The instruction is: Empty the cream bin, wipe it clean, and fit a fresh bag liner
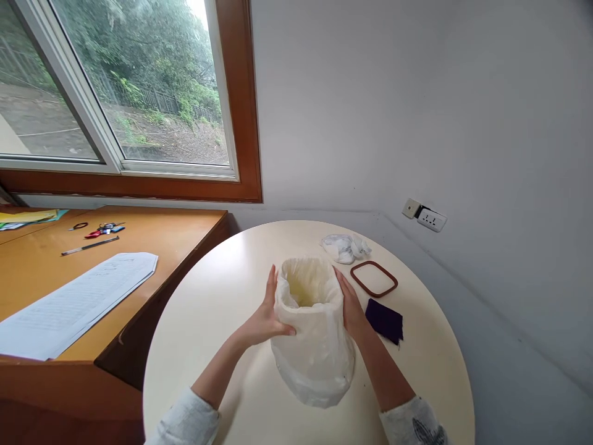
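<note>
Around the middle of the round table (pixel 204 327), one bag-lined bin (pixel 312 346), mouth up. Broad stretch of pale tabletop between it and the left edge; wooden desk (pixel 185 238) close alongside there. Far edge curves near the wall (pixel 333 123). Right side tighter: purple cloth (pixel 384 320) just beside the right forearm (pixel 382 368), brown frame (pixel 354 275) lying flat beyond it, crumpled white plastic (pixel 345 248) near the far edge. Bin's mouth oblong with rounded corners, yellowish within; thin white liner (pixel 324 383) folds over the rim and hangs outside, wrinkled, baggy low down. Cannot tell whether the base bears on the table. Left hand (pixel 265 318) cups the left side, spread wide, thumb across the front below the rim, fingers pointing up along the wall. Right hand (pixel 351 309) lies along the right side, fingers extended toward the rim, thumb hidden. Bin held between the two. Forearms angle inward from the near side, pale sleeves (pixel 188 420) below the wrists.
</note>
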The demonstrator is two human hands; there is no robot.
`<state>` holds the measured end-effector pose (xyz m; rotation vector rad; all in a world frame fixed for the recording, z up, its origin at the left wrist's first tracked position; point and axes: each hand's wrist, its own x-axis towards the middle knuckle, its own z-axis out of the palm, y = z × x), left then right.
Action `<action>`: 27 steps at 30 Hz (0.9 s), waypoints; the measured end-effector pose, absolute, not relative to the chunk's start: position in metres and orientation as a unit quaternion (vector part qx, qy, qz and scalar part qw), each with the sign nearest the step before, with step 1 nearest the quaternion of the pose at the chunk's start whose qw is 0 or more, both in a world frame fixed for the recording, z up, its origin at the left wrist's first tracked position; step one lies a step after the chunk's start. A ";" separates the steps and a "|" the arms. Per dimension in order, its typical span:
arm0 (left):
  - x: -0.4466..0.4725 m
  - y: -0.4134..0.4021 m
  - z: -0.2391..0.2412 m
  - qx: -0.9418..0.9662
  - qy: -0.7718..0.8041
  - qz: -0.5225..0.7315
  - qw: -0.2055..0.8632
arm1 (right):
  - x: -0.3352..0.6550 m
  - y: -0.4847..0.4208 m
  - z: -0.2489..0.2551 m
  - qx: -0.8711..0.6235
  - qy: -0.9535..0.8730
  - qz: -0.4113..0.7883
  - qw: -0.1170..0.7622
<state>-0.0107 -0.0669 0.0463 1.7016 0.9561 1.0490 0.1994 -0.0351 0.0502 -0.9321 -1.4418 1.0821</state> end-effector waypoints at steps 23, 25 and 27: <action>0.076 -0.091 0.122 0.893 0.424 0.151 0.000 | 0.222 0.025 0.113 -0.451 -0.800 0.267 0.291; 0.069 -0.091 0.122 0.913 0.379 0.151 -0.014 | 0.223 0.023 0.113 -0.448 -0.809 0.242 0.294; 0.061 -0.091 0.123 0.934 0.331 0.131 -0.035 | 0.223 0.022 0.114 -0.447 -0.812 0.225 0.301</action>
